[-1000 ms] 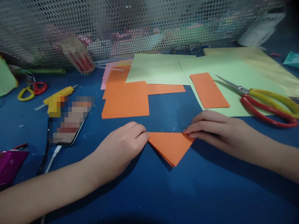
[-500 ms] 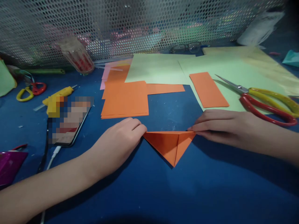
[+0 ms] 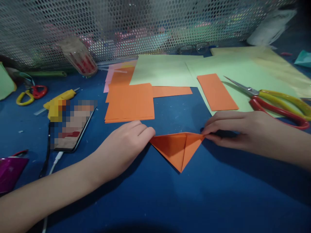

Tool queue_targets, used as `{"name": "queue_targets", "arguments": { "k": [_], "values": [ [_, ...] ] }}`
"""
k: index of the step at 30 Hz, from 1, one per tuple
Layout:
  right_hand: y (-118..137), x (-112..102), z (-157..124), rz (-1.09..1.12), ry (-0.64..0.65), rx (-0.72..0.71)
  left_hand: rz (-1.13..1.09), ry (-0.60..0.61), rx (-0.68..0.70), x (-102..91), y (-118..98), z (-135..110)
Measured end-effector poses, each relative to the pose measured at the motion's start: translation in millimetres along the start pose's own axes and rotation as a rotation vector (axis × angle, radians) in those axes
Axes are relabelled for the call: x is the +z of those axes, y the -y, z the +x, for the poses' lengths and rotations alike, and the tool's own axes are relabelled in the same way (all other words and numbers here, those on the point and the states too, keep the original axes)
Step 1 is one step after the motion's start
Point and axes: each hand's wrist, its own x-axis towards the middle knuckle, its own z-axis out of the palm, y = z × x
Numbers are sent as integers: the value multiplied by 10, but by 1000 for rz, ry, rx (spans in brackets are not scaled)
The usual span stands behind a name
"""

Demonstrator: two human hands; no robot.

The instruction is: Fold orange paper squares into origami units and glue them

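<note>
A folded piece of orange paper (image 3: 173, 150) lies on the blue tabletop, shaped as a triangle with its point toward me and a crease running down right of its middle. My left hand (image 3: 131, 142) is closed on its left corner, the fingertips partly hidden behind the knuckles. At the right corner, my right hand (image 3: 225, 131) pinches the paper between thumb and fingers. Just beyond my left hand sits a stack of orange paper squares (image 3: 131, 102). An orange paper rectangle (image 3: 217, 92) rests on light green paper sheets (image 3: 167, 69) beyond my right hand.
Large scissors (image 3: 257, 94) with red and yellow handles lie beyond my right wrist. At left are a phone (image 3: 76, 129) with a white cable (image 3: 56, 159), a yellow glue gun (image 3: 62, 98) and smaller scissors (image 3: 32, 94). A jar (image 3: 81, 60) leans near the perforated metal screen (image 3: 145, 26).
The triangle's upper edge has risen slightly near its middle, bowing upward. My right fingers have drawn into a tighter pinch at the corner. My left hand has shifted slightly right.
</note>
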Motion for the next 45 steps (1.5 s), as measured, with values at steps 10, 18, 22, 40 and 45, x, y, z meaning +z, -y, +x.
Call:
{"name": "queue_targets", "arguments": {
  "k": [10, 18, 22, 40, 45],
  "values": [
    [41, 9, -16, -64, -24, -10, 44, -3, 58, -14, -3, -3],
    [-2, -2, -50, -55, -8, 2, 47, -4, 48, -20, -4, -13],
    [-13, -1, -56, -81, -34, -43, 62, -10, 50, -10, -14, -6],
    [191, 63, -4, -224, -43, -53, 85, -15, 72, 2, -30, -3],
    [207, 63, -15, -181, -42, 9, 77, -15, 75, 6, -31, -6]
  ]
}}
